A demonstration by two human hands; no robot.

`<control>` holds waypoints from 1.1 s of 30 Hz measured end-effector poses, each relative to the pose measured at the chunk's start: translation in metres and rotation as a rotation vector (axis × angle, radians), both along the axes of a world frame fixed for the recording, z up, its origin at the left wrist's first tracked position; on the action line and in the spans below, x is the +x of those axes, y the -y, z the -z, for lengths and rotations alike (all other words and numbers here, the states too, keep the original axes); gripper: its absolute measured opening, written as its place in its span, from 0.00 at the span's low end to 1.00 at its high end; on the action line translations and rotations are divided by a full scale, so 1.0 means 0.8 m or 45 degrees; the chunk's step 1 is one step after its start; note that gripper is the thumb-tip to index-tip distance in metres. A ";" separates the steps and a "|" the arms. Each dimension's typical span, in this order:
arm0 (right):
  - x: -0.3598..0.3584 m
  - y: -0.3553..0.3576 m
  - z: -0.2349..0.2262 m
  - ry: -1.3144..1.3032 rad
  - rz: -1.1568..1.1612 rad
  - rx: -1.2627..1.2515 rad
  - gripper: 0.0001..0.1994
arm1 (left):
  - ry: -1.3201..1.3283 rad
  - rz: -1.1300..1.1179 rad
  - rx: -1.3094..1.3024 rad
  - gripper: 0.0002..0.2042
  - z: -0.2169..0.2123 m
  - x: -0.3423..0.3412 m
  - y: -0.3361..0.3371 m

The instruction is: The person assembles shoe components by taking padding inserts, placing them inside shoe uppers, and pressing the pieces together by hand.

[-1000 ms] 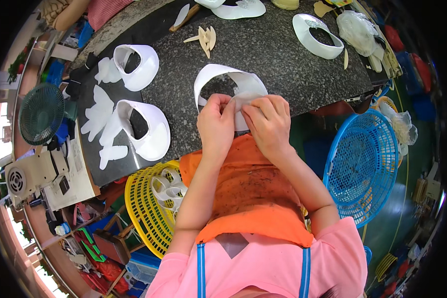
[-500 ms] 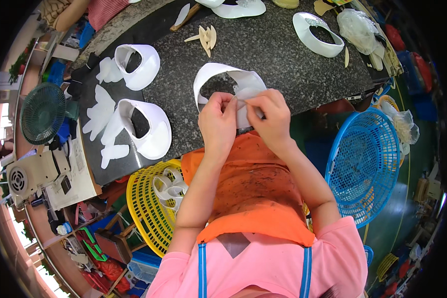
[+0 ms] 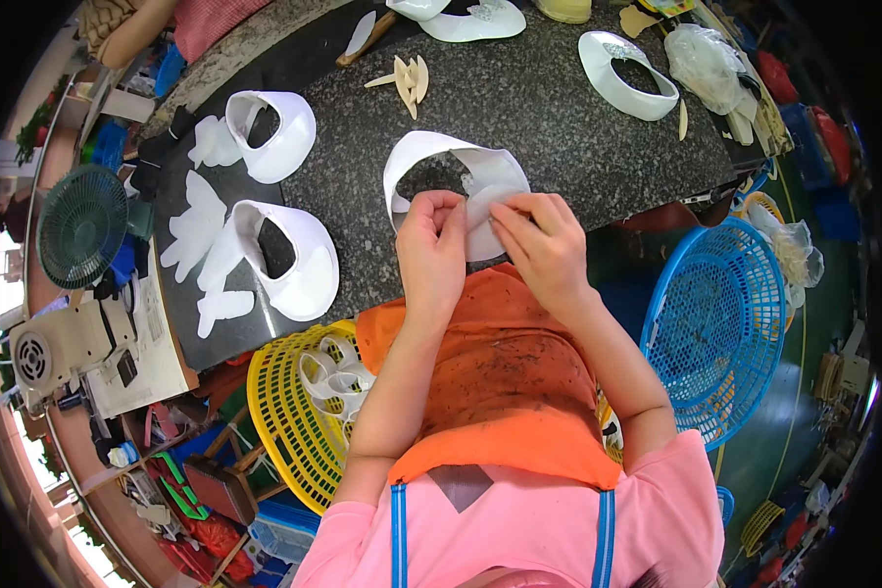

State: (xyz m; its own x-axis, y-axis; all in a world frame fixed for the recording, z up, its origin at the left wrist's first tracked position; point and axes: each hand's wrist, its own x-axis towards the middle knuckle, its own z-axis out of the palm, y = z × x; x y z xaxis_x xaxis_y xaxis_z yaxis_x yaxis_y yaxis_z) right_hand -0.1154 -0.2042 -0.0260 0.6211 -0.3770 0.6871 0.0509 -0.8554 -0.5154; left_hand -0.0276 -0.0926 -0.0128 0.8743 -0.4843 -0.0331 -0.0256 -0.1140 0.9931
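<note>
A white shoe upper (image 3: 416, 149) lies at the near edge of the dark speckled table, its opening facing up. My left hand (image 3: 431, 240) pinches at its near side, thumb and fingers pressed together. Close by on the right, my right hand (image 3: 541, 240) is closed, its fingertips pressing a whitish, thin piece (image 3: 487, 201) against the upper. What exactly lies between the fingertips is partly hidden. Two more white uppers stand to the left, a far one (image 3: 289, 147) and a near one (image 3: 309, 260), beside flat white cut pieces (image 3: 198, 220).
Cream wedge-shaped pieces (image 3: 409, 83) and another white upper (image 3: 608, 83) lie farther back on the table. A clear plastic bag (image 3: 706, 64) sits at the far right. A yellow basket (image 3: 269, 402) holding white items and a blue basket (image 3: 657, 323) stand below the table edge.
My right hand has shifted slightly right and its fingers have turned across the thin piece, which now shows more. My left hand stays nearly in place.
</note>
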 end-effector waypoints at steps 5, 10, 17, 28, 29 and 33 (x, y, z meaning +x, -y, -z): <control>0.007 -0.002 0.007 -0.038 0.009 -0.275 0.10 | 0.021 -0.063 0.003 0.04 -0.002 -0.005 -0.001; 0.009 0.003 0.006 0.067 -0.032 0.243 0.09 | 0.103 -0.101 0.069 0.04 0.007 -0.008 -0.001; -0.018 0.038 -0.028 0.037 -0.344 0.205 0.07 | 1.125 0.069 0.582 0.09 0.012 -0.055 -0.030; 0.006 0.081 -0.037 -0.358 -0.774 -0.665 0.13 | 1.135 0.205 0.440 0.19 0.003 -0.028 -0.037; 0.008 0.085 -0.035 -0.342 -0.807 -0.700 0.12 | 1.169 0.247 0.465 0.20 0.002 -0.024 -0.035; 0.014 0.091 -0.043 -0.440 -0.917 -0.584 0.11 | 1.467 0.293 0.421 0.18 0.012 -0.005 -0.042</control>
